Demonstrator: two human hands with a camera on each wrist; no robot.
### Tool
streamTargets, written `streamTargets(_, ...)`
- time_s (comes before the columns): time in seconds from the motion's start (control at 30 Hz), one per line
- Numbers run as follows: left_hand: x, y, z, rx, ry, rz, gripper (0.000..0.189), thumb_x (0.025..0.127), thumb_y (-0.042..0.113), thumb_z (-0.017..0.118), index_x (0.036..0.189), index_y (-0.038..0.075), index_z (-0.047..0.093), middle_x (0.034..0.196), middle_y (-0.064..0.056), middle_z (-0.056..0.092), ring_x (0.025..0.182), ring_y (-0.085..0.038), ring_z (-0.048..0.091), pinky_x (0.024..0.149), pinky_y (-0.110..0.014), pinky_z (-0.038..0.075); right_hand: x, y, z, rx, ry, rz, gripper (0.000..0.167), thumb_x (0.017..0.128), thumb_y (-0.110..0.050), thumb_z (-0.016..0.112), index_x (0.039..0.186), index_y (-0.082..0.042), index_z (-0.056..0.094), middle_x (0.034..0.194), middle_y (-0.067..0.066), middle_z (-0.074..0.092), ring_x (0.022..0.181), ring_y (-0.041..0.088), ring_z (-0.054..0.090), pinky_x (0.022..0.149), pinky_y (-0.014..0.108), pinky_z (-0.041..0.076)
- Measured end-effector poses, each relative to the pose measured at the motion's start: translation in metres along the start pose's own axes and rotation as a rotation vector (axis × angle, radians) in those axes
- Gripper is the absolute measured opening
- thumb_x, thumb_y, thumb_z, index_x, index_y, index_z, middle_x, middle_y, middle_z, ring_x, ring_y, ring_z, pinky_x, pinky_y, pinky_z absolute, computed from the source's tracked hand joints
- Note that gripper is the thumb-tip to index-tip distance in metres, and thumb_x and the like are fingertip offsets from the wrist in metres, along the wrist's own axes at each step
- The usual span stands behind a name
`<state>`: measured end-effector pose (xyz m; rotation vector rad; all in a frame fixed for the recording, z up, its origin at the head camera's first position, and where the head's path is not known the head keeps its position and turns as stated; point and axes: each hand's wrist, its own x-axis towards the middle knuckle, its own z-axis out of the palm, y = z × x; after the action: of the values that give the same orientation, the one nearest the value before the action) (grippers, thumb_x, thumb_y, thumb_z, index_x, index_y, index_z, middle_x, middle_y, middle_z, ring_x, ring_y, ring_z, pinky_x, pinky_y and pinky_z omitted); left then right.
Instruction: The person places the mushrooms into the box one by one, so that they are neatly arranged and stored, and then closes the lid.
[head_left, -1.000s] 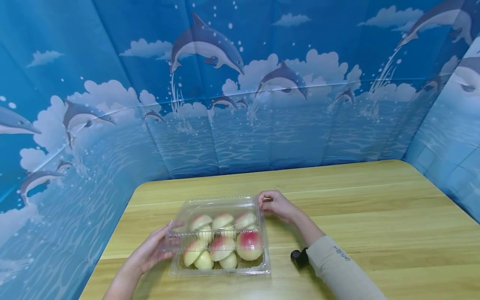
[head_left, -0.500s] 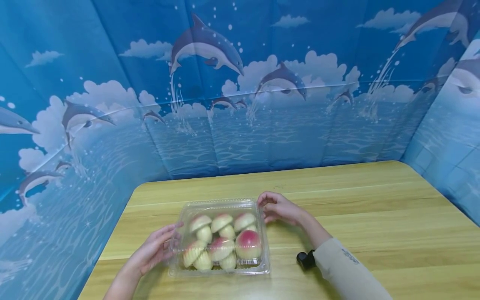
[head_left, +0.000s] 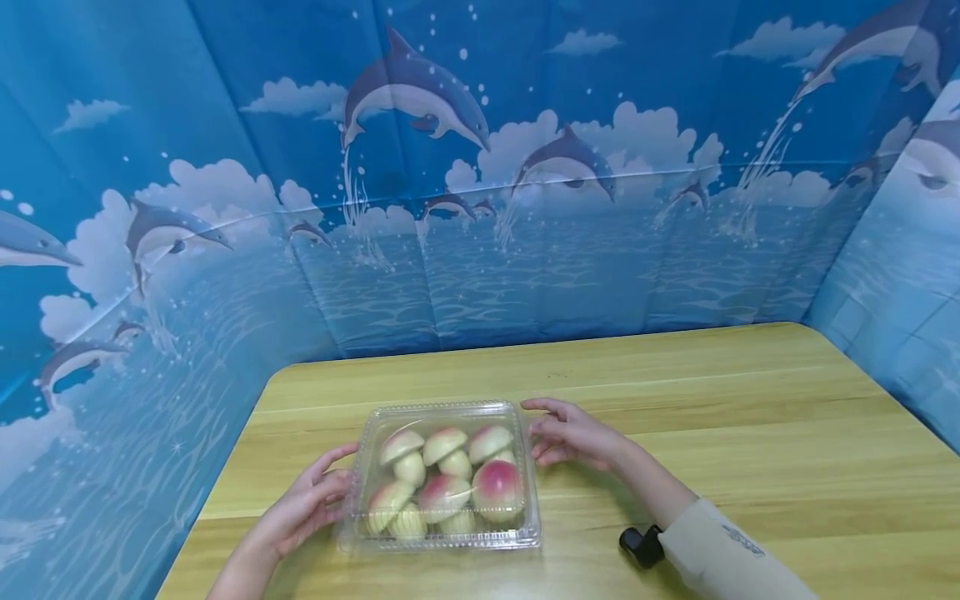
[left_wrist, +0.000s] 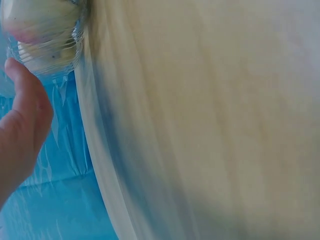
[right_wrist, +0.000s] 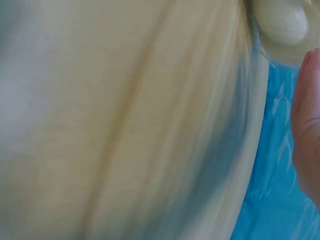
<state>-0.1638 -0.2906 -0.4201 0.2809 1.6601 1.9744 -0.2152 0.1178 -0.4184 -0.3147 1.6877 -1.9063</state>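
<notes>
A clear plastic clamshell box (head_left: pixel 531 525) lies on the table with its lid down. Inside are several cream mushroom-shaped pieces (head_left: pixel 408 468) with pink-tinted caps, plus a rounder one (head_left: pixel 497 487) showing a deep pink top. My left hand (head_left: pixel 303 504) is at the box's left side, thumb and fingers loosely bent, fingertips right at its wall. Beside the upper right corner is my right hand (head_left: pixel 573 435), fingers relaxed and holding nothing. Each wrist view catches part of a hand near a box corner: the left hand (left_wrist: pixel 25 117) and the right hand (right_wrist: pixel 307 125).
The wooden table (head_left: pixel 735 450) has a rounded far edge. A blue curtain (head_left: pixel 480 267) printed with dolphins hangs behind it and along the sides. A small black device (head_left: pixel 641 546) sits at the right sleeve (head_left: pixel 738 554).
The raised lid has come down flat over the box. My right hand has let go of the lid's right edge and moved slightly right and toward me. The left hand stays at the left side.
</notes>
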Motion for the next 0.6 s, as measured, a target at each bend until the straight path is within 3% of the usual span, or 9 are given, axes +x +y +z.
streamTargets(0.23, -0.006, -0.001, 0.002, 0.056, -0.048, -0.010, 0.070, 0.093, 0.000, 0.047, 0.149, 0.005, 0.005, 0.112, -0.004, 0.056, 0.097, -0.015, 0.058, 0.086, -0.034, 0.049, -0.018, 0.003, 0.009, 0.062, -0.075, 0.005, 0.072, 0.090, -0.001, 0.053, 0.145, 0.006, 0.008, 0.098, 0.011, 0.058, 0.076, 0.019, 0.062, 0.069, 0.031, 0.055)
streamTargets(0.6, -0.017, -0.001, 0.005, 0.028, -0.127, -0.018, 0.076, 0.093, -0.001, 0.046, 0.148, 0.006, -0.005, 0.114, -0.008, 0.053, 0.097, -0.018, 0.060, 0.083, -0.032, 0.050, -0.036, 0.011, 0.022, 0.096, -0.125, 0.008, 0.088, 0.084, 0.002, 0.060, 0.147, -0.002, 0.000, 0.097, 0.013, 0.059, 0.077, 0.020, 0.062, 0.069, 0.032, 0.055)
